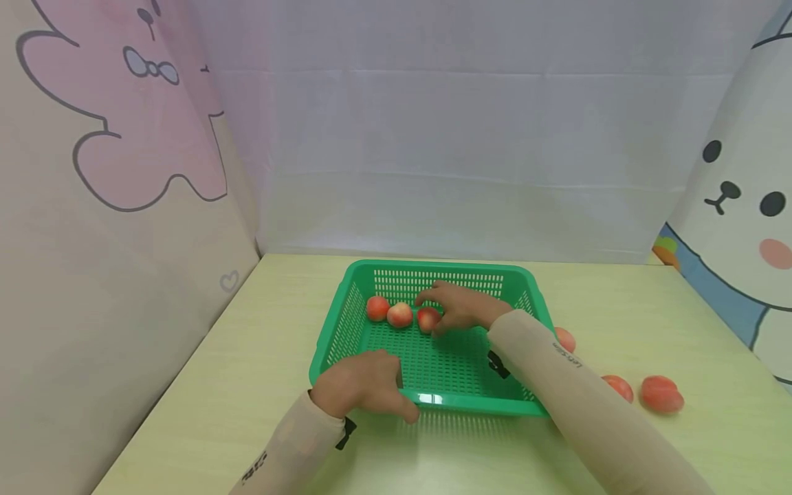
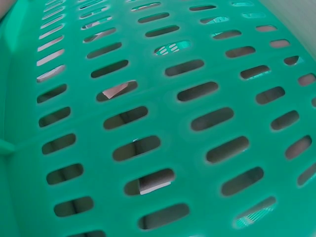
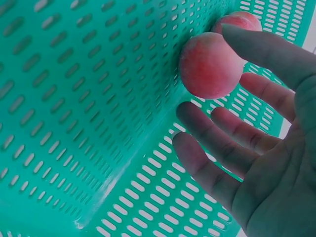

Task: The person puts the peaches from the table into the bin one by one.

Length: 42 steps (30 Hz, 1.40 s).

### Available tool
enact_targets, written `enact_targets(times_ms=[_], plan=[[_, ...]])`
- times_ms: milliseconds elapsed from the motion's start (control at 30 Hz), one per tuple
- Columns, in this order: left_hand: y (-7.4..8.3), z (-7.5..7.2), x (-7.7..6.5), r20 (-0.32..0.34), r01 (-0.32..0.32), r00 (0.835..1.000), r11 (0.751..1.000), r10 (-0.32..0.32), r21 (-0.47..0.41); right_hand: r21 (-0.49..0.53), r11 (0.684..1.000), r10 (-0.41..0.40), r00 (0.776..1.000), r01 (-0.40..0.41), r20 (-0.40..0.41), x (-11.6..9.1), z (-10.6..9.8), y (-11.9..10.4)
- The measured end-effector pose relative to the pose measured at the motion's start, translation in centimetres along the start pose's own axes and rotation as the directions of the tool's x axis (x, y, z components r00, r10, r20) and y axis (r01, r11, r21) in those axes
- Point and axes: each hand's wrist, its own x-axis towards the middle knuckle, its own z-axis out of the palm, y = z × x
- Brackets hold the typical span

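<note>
A green slotted basket (image 1: 371, 273) stands on the yellow-green table. Three reddish peaches lie in a row inside it: one (image 1: 378, 308) at the left, one (image 1: 400, 314) in the middle, one (image 1: 425, 320) at the right. My right hand (image 1: 433, 314) reaches into the basket with its fingers (image 3: 232, 133) straight and spread around the right peach (image 3: 210, 64), gripping nothing. My left hand (image 1: 402, 388) grips the basket's front rim. The left wrist view shows only the basket wall (image 2: 163, 123) up close.
Three more peaches lie on the table right of the basket: one (image 1: 566, 339) beside its wall, two (image 1: 619, 387) (image 1: 661, 394) nearer the front. Cartoon-printed panels (image 1: 124, 206) close in the left and right sides, and a white cloth backdrop (image 1: 464, 137) hangs behind.
</note>
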Motion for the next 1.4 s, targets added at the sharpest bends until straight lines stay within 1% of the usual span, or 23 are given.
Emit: enact_targets(times_ms=[233, 333, 533, 600, 667, 767, 833, 933, 1067, 1167, 1267, 1333, 1400], plan=[[0.0, -0.1, 0.0, -0.001, -0.001, 1.0, 1.0, 0.001, 0.002, 0.001, 1.0, 0.001, 1.0, -0.001, 0.004, 0.0, -0.3, 0.0], [0.0, -0.1, 0.0, 0.0, -0.004, 1.0, 1.0, 0.004, -0.003, -0.016, 1.0, -0.007, 1.0, 0.007, -0.024, -0.2, -0.6, -0.2], [0.0, 0.0, 0.2, -0.002, 0.006, 1.0, 1.0, -0.006, -0.008, -0.063, 0.998, -0.013, 0.991, 0.004, -0.134, -0.7, -1.6, -1.0], [-0.1, 0.1, 0.2, -0.003, 0.01, 1.0, 1.0, -0.01, -0.009, -0.085, 0.996, -0.024, 0.983, 0.009, -0.181, -1.1, -2.2, -1.4], [-0.1, 0.2, 0.3, -0.003, 0.014, 1.0, 1.0, -0.014, -0.014, -0.11, 0.994, -0.047, 0.97, 0.021, -0.239, -1.7, -3.0, -2.0], [-0.1, 0.3, 0.3, -0.003, 0.018, 1.0, 1.0, -0.018, -0.012, -0.158, 0.986, -0.109, 0.935, 0.058, -0.337, -3.1, -4.2, -3.0], [0.0, 0.3, 0.2, -0.004, 0.019, 1.0, 1.0, -0.019, -0.007, -0.18, 0.981, -0.147, 0.902, 0.079, -0.407, -4.4, -5.0, -3.8], [0.1, 0.2, 0.1, -0.006, 0.016, 1.0, 1.0, -0.016, -0.004, -0.199, 0.974, -0.193, 0.846, 0.105, -0.497, -6.8, -5.9, -5.0], [0.1, 0.2, 0.0, -0.012, 0.015, 1.0, 1.0, -0.015, -0.012, -0.24, 0.963, -0.245, 0.769, 0.123, -0.59, -10.4, -6.2, -5.8], [0.0, 0.2, 0.1, -0.011, 0.016, 1.0, 1.0, -0.016, -0.02, -0.3, 0.945, -0.301, 0.702, 0.13, -0.645, -12.9, -6.0, -5.5], [-0.1, 0.2, 0.1, -0.008, 0.012, 1.0, 1.0, -0.013, -0.026, -0.354, 0.929, -0.335, 0.643, 0.105, -0.689, -15.2, -5.7, -4.7], [-0.1, 0.2, 0.2, -0.007, 0.011, 1.0, 1.0, -0.011, -0.025, -0.371, 0.926, -0.332, 0.617, 0.07, -0.714, -16.6, -5.6, -3.9], [-0.1, 0.2, 0.2, -0.006, 0.011, 1.0, 1.0, -0.011, -0.022, -0.366, 0.93, -0.303, 0.609, 0.022, -0.733, -17.9, -5.5, -3.1]])
